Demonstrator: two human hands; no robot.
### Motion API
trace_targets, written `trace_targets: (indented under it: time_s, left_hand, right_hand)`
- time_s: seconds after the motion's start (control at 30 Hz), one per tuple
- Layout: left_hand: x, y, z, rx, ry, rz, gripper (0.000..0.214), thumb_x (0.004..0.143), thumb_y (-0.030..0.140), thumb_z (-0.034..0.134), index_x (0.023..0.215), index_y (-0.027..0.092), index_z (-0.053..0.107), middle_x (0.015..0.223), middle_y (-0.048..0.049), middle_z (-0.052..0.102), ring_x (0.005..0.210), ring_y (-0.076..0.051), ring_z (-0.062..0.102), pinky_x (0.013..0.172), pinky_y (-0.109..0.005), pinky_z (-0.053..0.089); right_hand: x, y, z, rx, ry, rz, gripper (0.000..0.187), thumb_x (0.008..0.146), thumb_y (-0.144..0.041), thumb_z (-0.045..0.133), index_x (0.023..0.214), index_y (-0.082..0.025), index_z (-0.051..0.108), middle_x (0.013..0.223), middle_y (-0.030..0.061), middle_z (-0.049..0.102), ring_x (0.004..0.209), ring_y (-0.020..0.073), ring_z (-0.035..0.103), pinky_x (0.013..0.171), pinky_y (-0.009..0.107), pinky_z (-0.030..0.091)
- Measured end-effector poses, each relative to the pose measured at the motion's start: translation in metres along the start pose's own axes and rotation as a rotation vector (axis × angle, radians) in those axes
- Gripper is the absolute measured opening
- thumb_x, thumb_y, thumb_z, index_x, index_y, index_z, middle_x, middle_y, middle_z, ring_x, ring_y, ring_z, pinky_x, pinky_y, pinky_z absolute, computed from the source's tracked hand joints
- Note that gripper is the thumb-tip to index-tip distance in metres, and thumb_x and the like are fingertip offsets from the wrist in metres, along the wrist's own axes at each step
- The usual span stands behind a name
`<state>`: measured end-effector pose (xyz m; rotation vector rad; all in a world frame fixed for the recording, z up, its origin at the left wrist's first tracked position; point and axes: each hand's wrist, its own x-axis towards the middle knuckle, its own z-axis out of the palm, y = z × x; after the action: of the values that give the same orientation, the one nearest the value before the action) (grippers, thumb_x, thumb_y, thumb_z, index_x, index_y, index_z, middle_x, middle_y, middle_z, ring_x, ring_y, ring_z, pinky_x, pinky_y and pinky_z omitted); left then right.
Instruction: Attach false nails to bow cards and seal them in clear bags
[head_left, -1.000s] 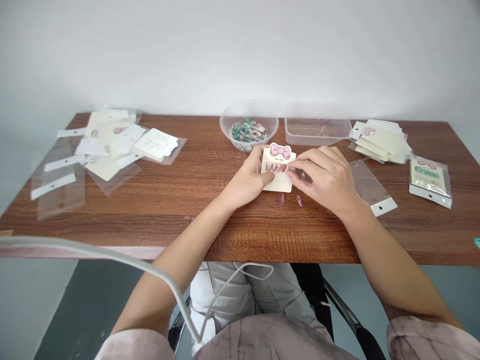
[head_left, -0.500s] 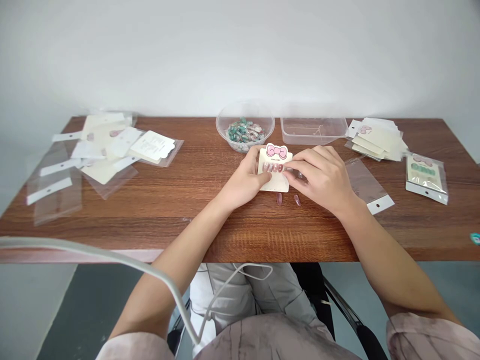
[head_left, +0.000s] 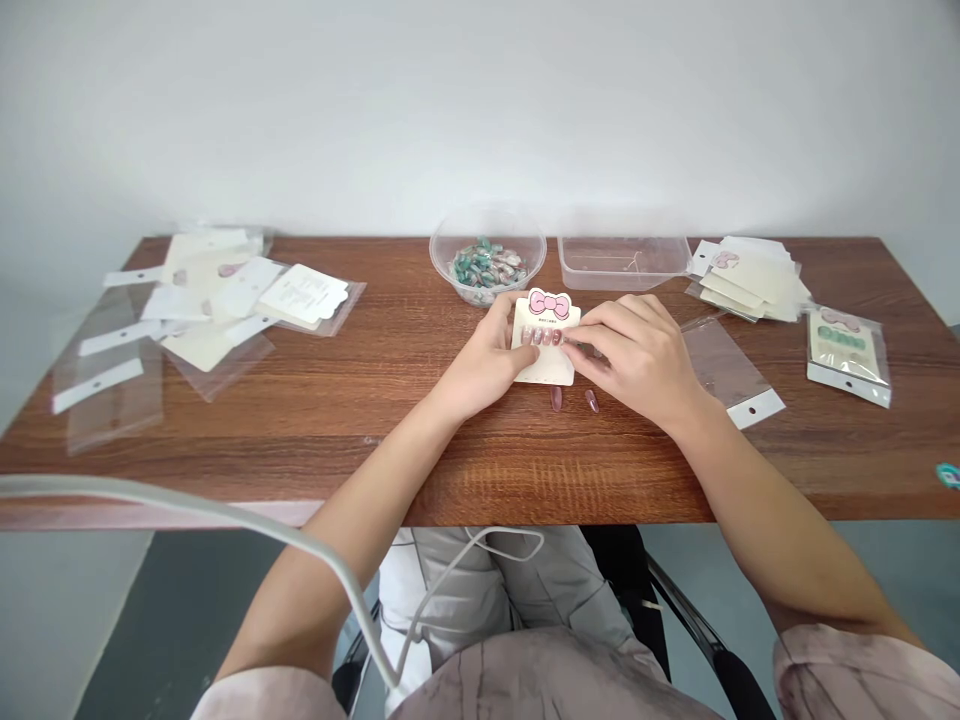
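Bow card (head_left: 546,370): cream, pink bow on top; held between both hands, printed face toward the camera; centre of the clock, 12 toward the wall (head_left: 480,110)
Card nails (head_left: 546,337): pinkish, in a row across the middle of the bow card
Left hand (head_left: 487,358): gripping from 9 o'clock, thumb pressed over the front, other fingers behind
Right hand (head_left: 637,350): at 3 o'clock, thumb and fingertips drawn together by the end of the row; impossible to tell whether pinching a nail
Loose nails (head_left: 556,399): two, dark pink, lying on the surface (head_left: 315,410) at 6 and 5 o'clock
Round bowl (head_left: 441,258): clear, at 11 o'clock, part filled with teal and pale nails (head_left: 491,265)
Shallow tray (head_left: 622,280): clear, rectangular, between 1 and 2 o'clock
Flat bag (head_left: 724,365): clear with white strip, at 3 o'clock, beyond the right hand
Card stack (head_left: 761,285): cream, between 2 and 3 o'clock
Packed set (head_left: 847,350): green nails in clear wrapping, farther out at 3 o'clock
Cards and bags (head_left: 225,285): heaped loosely around 9 o'clock, well apart
Cable (head_left: 225,508): pale, curving between 7 and 8 o'clock
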<state>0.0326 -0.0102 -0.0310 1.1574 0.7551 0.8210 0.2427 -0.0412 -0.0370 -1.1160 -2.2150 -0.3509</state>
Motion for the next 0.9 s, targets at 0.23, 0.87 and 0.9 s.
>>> trace_targets:
  time_s: [0.23, 0.87, 0.9]
  left_hand:
    - [0.0014, -0.0012, -0.0013, -0.015, 0.002, -0.007, 0.055, 0.074, 0.008, 0.069, 0.125, 0.02, 0.05, 0.109, -0.0058, 0.069, 0.096, -0.021, 0.068, 0.079, -0.032, 0.051]
    - [-0.0013, 0.0046, -0.0002, -0.071, -0.033, 0.005, 0.057, 0.079, 0.012, 0.071, 0.131, 0.021, 0.048, 0.117, -0.0086, 0.071, 0.107, -0.026, 0.071, 0.084, -0.035, 0.056]
    - [-0.0012, 0.0048, -0.0002, -0.073, -0.033, 0.01, 0.058, 0.079, 0.011, 0.071, 0.131, 0.021, 0.047, 0.118, -0.0088, 0.071, 0.108, -0.026, 0.071, 0.084, -0.035, 0.056]
  right_hand:
    - [-0.0002, -0.0002, 0.0025, 0.038, 0.01, 0.037, 0.012, 0.099, -0.024, 0.065, 0.091, -0.024, 0.074, 0.089, 0.0031, 0.072, 0.08, 0.0207, 0.057, 0.077, 0.039, 0.044]
    - [0.0029, 0.0003, -0.0051, 0.202, 0.014, 0.131, 0.006, 0.099, -0.025, 0.066, 0.096, -0.025, 0.072, 0.085, 0.0018, 0.072, 0.081, 0.0207, 0.063, 0.08, 0.039, 0.047]
    - [0.003, 0.0001, -0.005, 0.205, 0.021, 0.128, 0.007, 0.099, -0.025, 0.066, 0.095, -0.024, 0.071, 0.084, 0.0017, 0.072, 0.08, 0.0203, 0.063, 0.079, 0.039, 0.047]
